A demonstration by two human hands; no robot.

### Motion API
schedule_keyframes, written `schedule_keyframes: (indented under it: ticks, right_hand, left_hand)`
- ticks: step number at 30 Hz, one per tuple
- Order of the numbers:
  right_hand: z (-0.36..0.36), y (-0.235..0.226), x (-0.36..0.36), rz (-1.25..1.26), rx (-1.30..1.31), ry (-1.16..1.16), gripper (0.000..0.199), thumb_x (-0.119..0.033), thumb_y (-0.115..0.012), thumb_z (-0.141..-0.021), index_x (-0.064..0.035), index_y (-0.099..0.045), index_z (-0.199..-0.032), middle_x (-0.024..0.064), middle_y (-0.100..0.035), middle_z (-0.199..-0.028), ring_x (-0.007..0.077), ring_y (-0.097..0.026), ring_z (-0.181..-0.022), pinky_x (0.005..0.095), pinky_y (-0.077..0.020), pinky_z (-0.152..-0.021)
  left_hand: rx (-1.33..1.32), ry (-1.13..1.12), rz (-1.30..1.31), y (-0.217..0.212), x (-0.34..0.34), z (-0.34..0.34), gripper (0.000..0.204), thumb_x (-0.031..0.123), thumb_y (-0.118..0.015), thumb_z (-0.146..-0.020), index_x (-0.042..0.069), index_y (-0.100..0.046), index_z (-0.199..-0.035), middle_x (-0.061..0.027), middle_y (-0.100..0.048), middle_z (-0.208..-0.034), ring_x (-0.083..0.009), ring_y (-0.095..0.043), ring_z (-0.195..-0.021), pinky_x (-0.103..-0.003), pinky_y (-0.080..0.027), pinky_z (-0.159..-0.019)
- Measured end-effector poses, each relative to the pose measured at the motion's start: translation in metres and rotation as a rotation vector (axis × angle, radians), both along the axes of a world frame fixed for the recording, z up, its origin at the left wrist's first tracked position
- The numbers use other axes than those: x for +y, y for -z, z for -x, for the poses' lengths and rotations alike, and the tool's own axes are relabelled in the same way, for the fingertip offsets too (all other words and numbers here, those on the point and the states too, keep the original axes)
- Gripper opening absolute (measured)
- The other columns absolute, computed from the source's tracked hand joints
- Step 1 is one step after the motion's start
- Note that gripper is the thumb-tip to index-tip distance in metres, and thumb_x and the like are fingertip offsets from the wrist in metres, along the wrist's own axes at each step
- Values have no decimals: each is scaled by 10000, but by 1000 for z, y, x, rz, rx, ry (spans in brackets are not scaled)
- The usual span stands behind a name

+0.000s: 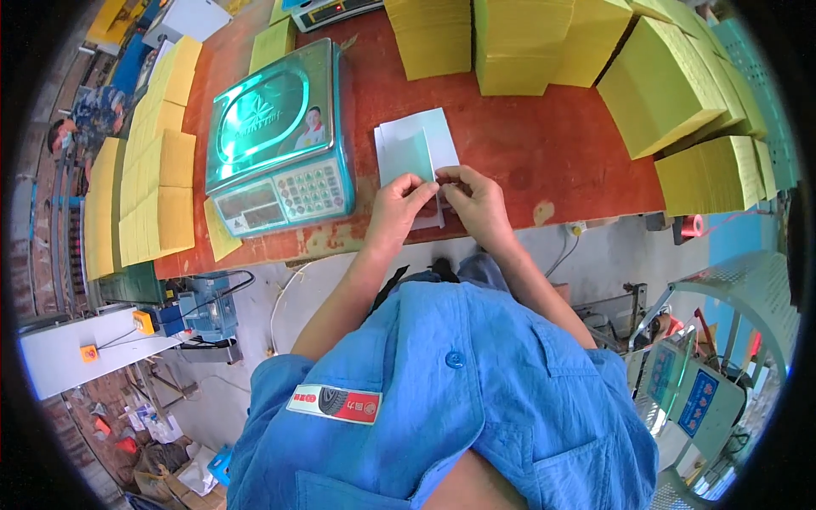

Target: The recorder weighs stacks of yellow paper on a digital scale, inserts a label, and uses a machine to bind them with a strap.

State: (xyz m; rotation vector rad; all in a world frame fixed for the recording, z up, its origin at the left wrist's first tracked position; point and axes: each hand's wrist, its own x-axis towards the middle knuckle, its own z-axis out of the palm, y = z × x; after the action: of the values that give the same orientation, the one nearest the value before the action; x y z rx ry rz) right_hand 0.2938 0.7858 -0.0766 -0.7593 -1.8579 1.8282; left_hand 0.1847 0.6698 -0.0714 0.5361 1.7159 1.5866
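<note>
White paper sheets [444,140] lie near the front edge of the red table, with a pale greenish sheet [410,155] on top, one long edge lifted. My left hand [396,206] pinches that sheet between thumb and fingers by its near right corner. Right beside it, my right hand [478,202] is also closed in a pinch on the same edge, the fingertips of both hands almost touching. How many sheets are between the fingers is too small to tell. Left of the papers stands a teal digital scale [293,191], its plastic-covered pan catching bright glare.
Tall stacks of yellow paper [520,42] line the table's far side, with more stacks at the right [663,89] and left [157,170]. Another scale [336,10] sits at the back. A metal chair [722,297] is at the right, and a person [93,110] is at far left.
</note>
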Motion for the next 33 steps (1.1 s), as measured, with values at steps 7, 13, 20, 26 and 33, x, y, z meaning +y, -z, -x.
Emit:
schedule_keyframes:
  ticks: [7, 13, 20, 26, 33]
  right_hand:
    - [-1, 0, -2, 84, 24, -2, 241, -75, -599, -891, 32, -652, -1100, 104, -695, -869, 125, -648, -786, 287, -535, -705]
    - [-5, -6, -1, 166, 10, -21, 237, -88, -629, -888, 44, -649, -1084, 105, -695, -872, 127, -647, -771, 282, -538, -693]
    - [-6, -5, 1, 87, 23, -41, 239, -101, -650, -883, 40, -652, -1077, 100, -700, -880, 128, -645, -792, 288, -539, -703]
    - [-7, -4, 6, 5, -79, -3, 182, -94, -635, -869, 27, -683, -996, 107, -697, -809, 117, -621, -716, 294, -513, -652]
    - [-4, -4, 2, -189, -129, 54, 143, -81, -630, -849, 29, -684, -924, 150, -691, -764, 149, -640, -678, 311, -515, -638]
  left_hand:
    - [28, -1, -5, -1, 1, 0, 219, 227, -688, -905, 43, -621, -808, 41, -562, -740, -42, -473, -704, -216, -402, -630]
    - [28, -3, -23, -2, 2, -2, 206, 224, -672, -917, 42, -637, -827, 38, -576, -747, -36, -492, -710, -212, -428, -626]
    - [-5, 20, 27, -3, 1, -4, 153, 187, -628, -948, 47, -648, -890, 41, -593, -833, -35, -488, -788, -207, -404, -726]
    - [39, -49, 29, 0, 1, -4, 130, 134, -620, -908, 16, -630, -852, 20, -590, -762, -61, -525, -713, -240, -447, -649]
    - [207, -79, 114, 1, -1, -9, 94, 80, -608, -899, 27, -597, -822, 32, -573, -772, -42, -486, -701, -217, -409, -639]
